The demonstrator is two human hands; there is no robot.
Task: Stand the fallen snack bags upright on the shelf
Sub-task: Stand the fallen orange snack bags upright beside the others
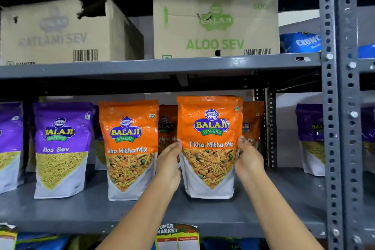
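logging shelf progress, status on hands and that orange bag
Left hand and right hand clamp orange bag by its sides. Bag upright, base at shelf. Nothing blocking.

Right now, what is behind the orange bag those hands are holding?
Behind the held orange bag, more orange bags peek out on its left and right. Whatever is directly behind it is covered.
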